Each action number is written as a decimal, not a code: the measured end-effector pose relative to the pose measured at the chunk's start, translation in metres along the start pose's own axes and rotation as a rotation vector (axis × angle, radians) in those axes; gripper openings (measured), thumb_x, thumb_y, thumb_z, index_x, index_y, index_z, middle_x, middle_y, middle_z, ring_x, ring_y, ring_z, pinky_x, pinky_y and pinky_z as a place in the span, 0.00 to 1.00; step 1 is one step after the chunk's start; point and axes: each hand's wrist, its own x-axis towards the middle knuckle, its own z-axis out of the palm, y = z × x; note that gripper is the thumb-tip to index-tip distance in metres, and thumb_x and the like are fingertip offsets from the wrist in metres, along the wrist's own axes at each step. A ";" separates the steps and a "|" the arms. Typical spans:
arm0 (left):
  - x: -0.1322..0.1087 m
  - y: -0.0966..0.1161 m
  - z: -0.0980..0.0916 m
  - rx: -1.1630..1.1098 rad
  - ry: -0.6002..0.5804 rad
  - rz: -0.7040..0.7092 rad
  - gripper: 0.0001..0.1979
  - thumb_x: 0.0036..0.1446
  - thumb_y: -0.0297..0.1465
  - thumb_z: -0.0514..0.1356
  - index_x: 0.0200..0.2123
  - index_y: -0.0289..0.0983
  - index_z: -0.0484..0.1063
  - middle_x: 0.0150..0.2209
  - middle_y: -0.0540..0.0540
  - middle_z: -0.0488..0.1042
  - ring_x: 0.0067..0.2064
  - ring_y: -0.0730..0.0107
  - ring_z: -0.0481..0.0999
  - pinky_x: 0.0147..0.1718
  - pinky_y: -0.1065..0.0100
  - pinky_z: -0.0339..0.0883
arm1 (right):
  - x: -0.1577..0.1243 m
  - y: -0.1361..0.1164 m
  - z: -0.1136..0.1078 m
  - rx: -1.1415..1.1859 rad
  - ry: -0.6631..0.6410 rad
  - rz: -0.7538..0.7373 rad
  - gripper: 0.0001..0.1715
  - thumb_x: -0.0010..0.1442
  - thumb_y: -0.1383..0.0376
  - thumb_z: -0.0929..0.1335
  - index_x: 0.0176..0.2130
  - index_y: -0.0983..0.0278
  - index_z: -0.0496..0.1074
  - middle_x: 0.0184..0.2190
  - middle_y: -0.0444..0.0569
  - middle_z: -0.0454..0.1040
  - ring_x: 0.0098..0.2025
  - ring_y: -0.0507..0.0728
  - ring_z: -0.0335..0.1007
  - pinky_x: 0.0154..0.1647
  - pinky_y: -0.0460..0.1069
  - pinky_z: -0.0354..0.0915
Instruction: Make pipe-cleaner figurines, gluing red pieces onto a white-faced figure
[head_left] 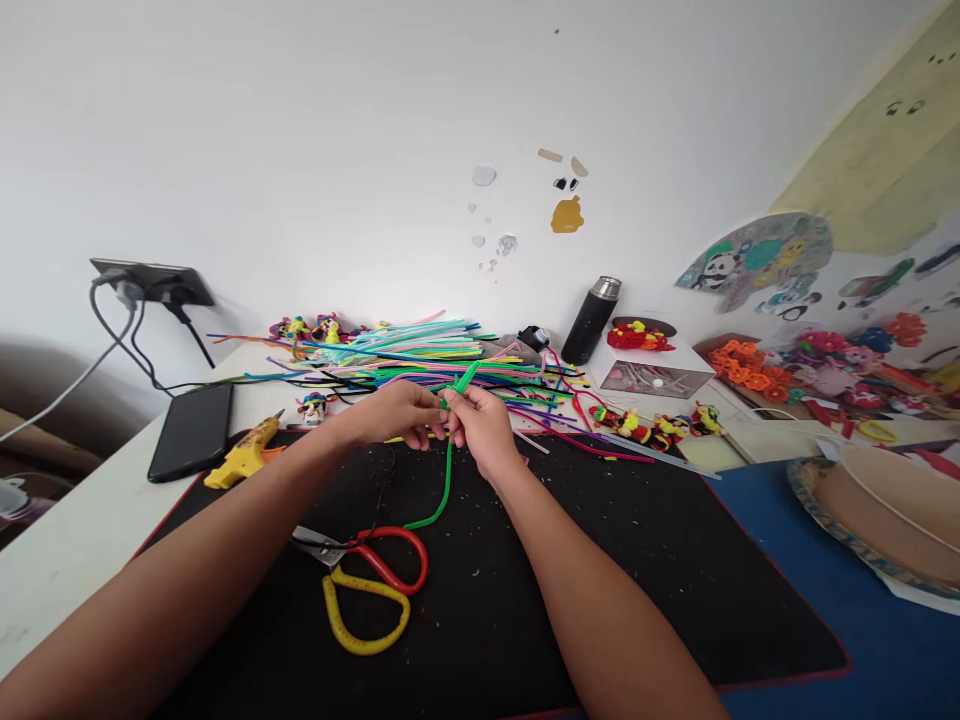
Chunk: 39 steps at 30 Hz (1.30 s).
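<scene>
Both hands meet over the far edge of a black mat [600, 560]. A green pipe cleaner [448, 480] is pinched in my right hand [478, 425], with a folded green tip rising above the fingers and a long tail hanging to the mat. Touching the same green piece from the left is my left hand [409, 413], its fingers closed around it. Scissors with one red and one yellow handle [367, 647] lie below the hands. Behind them is a big pile of coloured pipe cleaners [420, 350].
On the left are a yellow glue gun [244, 457], a black phone [191, 430] and a wall socket [154, 281]. A black flask [591, 322], a white box [656, 377], small figures [637, 425] and a clear ruler [660, 455] stand or lie at the back right.
</scene>
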 end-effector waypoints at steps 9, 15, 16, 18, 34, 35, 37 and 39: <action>0.006 -0.015 -0.002 -0.656 -0.110 0.024 0.24 0.48 0.46 0.80 0.31 0.30 0.81 0.30 0.44 0.79 0.25 0.77 0.74 0.23 0.78 0.69 | -0.001 -0.013 0.000 0.291 -0.028 0.047 0.23 0.52 0.48 0.79 0.34 0.64 0.78 0.17 0.35 0.67 0.14 0.45 0.52 0.17 0.45 0.57; 0.008 -0.015 0.003 -0.723 -0.108 0.043 0.23 0.49 0.45 0.80 0.31 0.30 0.81 0.29 0.45 0.77 0.26 0.78 0.74 0.24 0.80 0.71 | -0.002 -0.015 0.001 0.315 -0.036 0.049 0.25 0.51 0.47 0.80 0.31 0.63 0.76 0.16 0.34 0.66 0.14 0.45 0.51 0.17 0.45 0.57; 0.008 -0.015 0.003 -0.726 -0.107 0.047 0.23 0.50 0.45 0.79 0.31 0.30 0.80 0.29 0.46 0.77 0.26 0.78 0.74 0.24 0.80 0.71 | -0.003 -0.015 0.001 0.315 -0.037 0.047 0.25 0.51 0.46 0.80 0.31 0.63 0.76 0.16 0.34 0.66 0.14 0.45 0.51 0.17 0.45 0.58; 0.008 -0.014 0.005 -0.725 -0.106 0.056 0.24 0.51 0.46 0.79 0.31 0.30 0.80 0.28 0.46 0.76 0.25 0.78 0.73 0.22 0.80 0.70 | -0.003 -0.015 0.001 0.317 -0.039 0.041 0.25 0.52 0.46 0.80 0.32 0.63 0.76 0.15 0.34 0.65 0.14 0.45 0.51 0.17 0.45 0.58; 0.004 -0.009 0.008 -0.729 -0.106 0.130 0.22 0.55 0.44 0.76 0.29 0.31 0.77 0.25 0.48 0.74 0.23 0.78 0.70 0.20 0.79 0.66 | -0.004 -0.019 0.002 0.328 -0.094 0.031 0.26 0.55 0.44 0.79 0.34 0.63 0.77 0.17 0.34 0.65 0.15 0.45 0.50 0.18 0.45 0.58; 0.004 -0.009 0.008 -0.735 -0.110 0.133 0.22 0.55 0.44 0.76 0.29 0.31 0.77 0.26 0.48 0.73 0.23 0.78 0.70 0.21 0.79 0.66 | -0.004 -0.019 0.002 0.329 -0.096 0.035 0.26 0.55 0.44 0.79 0.34 0.63 0.77 0.17 0.34 0.65 0.15 0.45 0.49 0.18 0.45 0.58; 0.004 -0.009 0.009 -0.743 -0.116 0.135 0.22 0.56 0.44 0.76 0.28 0.31 0.76 0.25 0.48 0.72 0.23 0.78 0.69 0.21 0.79 0.65 | -0.004 -0.019 0.002 0.335 -0.101 0.042 0.26 0.55 0.44 0.79 0.33 0.63 0.77 0.17 0.34 0.64 0.15 0.45 0.49 0.18 0.45 0.58; 0.003 -0.008 0.009 -0.744 -0.115 0.136 0.22 0.58 0.44 0.75 0.28 0.31 0.76 0.25 0.49 0.71 0.23 0.79 0.67 0.22 0.79 0.66 | -0.005 -0.020 0.002 0.347 -0.112 0.042 0.27 0.54 0.43 0.79 0.34 0.63 0.78 0.17 0.34 0.64 0.15 0.45 0.48 0.18 0.45 0.58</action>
